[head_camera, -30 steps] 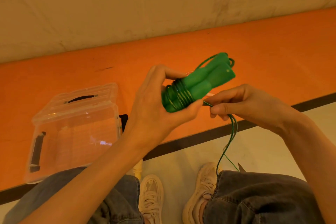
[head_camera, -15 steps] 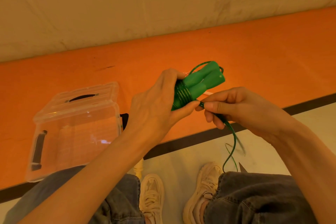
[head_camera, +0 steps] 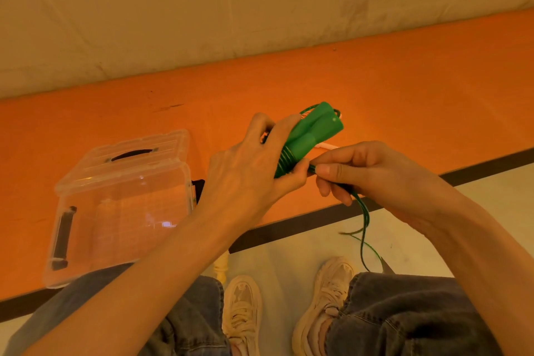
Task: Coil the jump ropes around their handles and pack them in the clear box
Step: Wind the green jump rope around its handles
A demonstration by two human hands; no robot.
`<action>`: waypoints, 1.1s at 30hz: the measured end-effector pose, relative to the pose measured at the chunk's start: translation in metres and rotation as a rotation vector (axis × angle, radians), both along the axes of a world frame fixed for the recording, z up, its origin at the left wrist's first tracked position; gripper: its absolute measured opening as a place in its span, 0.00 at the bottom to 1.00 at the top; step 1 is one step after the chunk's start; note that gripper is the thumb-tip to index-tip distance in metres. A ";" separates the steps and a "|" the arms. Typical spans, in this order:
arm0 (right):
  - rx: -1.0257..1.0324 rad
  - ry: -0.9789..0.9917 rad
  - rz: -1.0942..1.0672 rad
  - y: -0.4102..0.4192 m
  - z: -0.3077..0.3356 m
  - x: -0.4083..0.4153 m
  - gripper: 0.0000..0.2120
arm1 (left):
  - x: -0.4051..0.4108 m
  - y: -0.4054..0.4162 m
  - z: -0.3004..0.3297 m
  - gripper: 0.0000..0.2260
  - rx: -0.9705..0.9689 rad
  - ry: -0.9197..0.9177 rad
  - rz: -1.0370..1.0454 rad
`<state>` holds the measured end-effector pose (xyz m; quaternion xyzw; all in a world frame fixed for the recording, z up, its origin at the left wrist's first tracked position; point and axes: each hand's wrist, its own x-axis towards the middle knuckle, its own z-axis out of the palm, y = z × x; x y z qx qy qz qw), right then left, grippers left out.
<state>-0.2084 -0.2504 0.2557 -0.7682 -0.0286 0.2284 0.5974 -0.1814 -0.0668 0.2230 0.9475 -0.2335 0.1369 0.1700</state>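
Right of the clear box (head_camera: 121,199) above the desk (head_camera: 375,89), left hand (head_camera: 248,179) grips green handles (head_camera: 310,133), right hand (head_camera: 372,173) pinches rope tail (head_camera: 364,220); slack tension would likely loosen coils.

Warm orange cast, dim, wide-angle edge bending
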 end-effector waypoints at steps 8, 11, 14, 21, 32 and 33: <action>-0.127 0.130 -0.035 -0.007 0.004 -0.002 0.09 | 0.004 0.008 -0.005 0.39 0.083 0.006 -0.060; -0.122 0.143 -0.022 -0.008 0.004 -0.002 0.10 | 0.006 0.010 -0.006 0.39 0.095 0.017 -0.065; -0.070 0.109 0.015 -0.004 0.007 -0.005 0.11 | 0.006 0.008 -0.006 0.35 0.107 -0.002 -0.056; -0.046 0.031 0.039 0.000 0.010 -0.008 0.14 | 0.003 0.008 -0.006 0.29 0.118 -0.158 -0.037; -0.226 -0.128 -0.066 -0.046 0.024 -0.011 0.07 | 0.008 0.014 -0.008 0.28 0.172 -0.158 -0.082; -0.176 -0.196 -0.092 -0.045 0.027 -0.011 0.06 | 0.010 0.014 -0.008 0.29 0.173 -0.155 -0.093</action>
